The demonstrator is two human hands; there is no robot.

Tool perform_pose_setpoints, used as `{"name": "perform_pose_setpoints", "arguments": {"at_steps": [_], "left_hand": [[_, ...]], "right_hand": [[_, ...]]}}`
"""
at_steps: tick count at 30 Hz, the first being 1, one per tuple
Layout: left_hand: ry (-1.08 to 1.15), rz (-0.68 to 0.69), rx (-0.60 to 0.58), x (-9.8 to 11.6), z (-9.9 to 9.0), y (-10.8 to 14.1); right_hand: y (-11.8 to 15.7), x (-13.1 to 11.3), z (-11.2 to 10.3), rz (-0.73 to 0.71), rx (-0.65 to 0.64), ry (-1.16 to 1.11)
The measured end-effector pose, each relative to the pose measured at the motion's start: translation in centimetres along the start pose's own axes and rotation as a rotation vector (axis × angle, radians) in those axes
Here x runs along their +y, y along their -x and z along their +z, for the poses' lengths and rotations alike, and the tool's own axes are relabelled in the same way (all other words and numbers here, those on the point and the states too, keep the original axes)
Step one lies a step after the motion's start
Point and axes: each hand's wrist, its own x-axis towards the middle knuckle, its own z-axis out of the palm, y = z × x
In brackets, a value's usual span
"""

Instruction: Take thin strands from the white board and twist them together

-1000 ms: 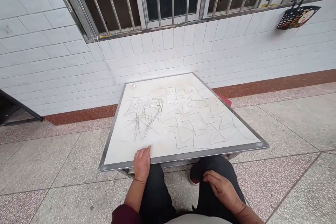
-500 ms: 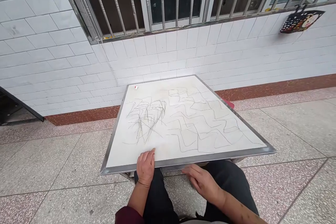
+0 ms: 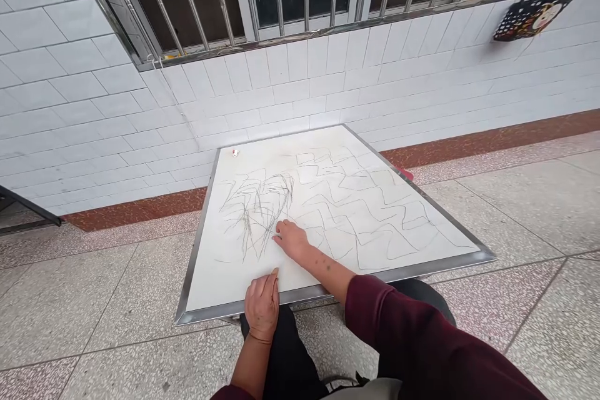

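Note:
A pale board with a grey metal rim point(image 3: 300, 295) lies flat in front of me. Thin dark lines cover much of its surface, a dense tangle point(image 3: 255, 203) on the left and looser zigzags point(image 3: 375, 212) on the right. My left hand point(image 3: 261, 307) rests on the near rim, fingers lying over the edge onto the board, with nothing visible in it. Over the board, beside the tangle's lower right, is my right hand point(image 3: 291, 240). Its fingers are bent and slightly apart, and no object shows between them.
A small red and white item point(image 3: 235, 153) sits at the board's far left corner. Behind the board stands a white tiled wall point(image 3: 281, 94) with barred windows. A dotted bag point(image 3: 532, 15) hangs at the upper right. Something red point(image 3: 405, 174) shows beyond the board's right rim.
My right hand has moved from below the near rim, forward and left over the board, and its fingers have parted. My left hand stays at the rim. The view has shifted slightly.

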Motion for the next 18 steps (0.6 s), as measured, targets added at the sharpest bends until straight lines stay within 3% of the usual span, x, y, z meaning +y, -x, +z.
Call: {"name": "perform_pose_setpoints", "arguments": {"at_steps": [8,18], "left_hand": [[-0.005,0.006,0.017,0.0,0.1,0.1],[0.035,-0.029,0.007,0.1,0.0,0.1]], "right_hand": [[0.9,0.1,-0.1,0.014,0.013,-0.038],[2.6,0.3,0.0,-0.025,0.07,-0.439]]}}
